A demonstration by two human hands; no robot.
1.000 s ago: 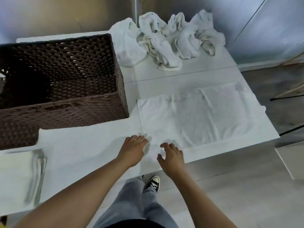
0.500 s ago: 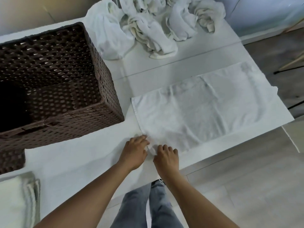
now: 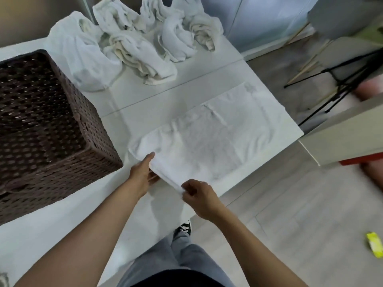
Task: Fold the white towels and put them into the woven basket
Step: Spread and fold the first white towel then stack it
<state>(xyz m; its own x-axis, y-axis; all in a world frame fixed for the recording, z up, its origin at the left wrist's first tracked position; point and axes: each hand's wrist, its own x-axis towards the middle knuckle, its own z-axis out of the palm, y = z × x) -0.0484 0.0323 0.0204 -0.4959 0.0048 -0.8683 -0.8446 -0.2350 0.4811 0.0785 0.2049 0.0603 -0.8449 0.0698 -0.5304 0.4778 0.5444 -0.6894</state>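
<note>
Flat towel (image 3: pixel 207 146): spread on table (image 3: pixel 51 235), near end lifted, first fold starting.
Left hand (image 3: pixel 142 175): grips that end, fingers underneath.
Right hand (image 3: pixel 199 195): pinches its corner.
Crumpled towels (image 3: pixel 132 44): unfolded (several remain).
Woven basket (image 3: pixel 45 129): left of towel; contents not visible.

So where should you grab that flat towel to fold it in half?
Probably by the two corners of its short near edge, coming from the basket side. The flat towel lies spread lengthwise away from there, so that edge can be carried over to the far end. The left hand and right hand already pinch that edge, lifted slightly.
</note>
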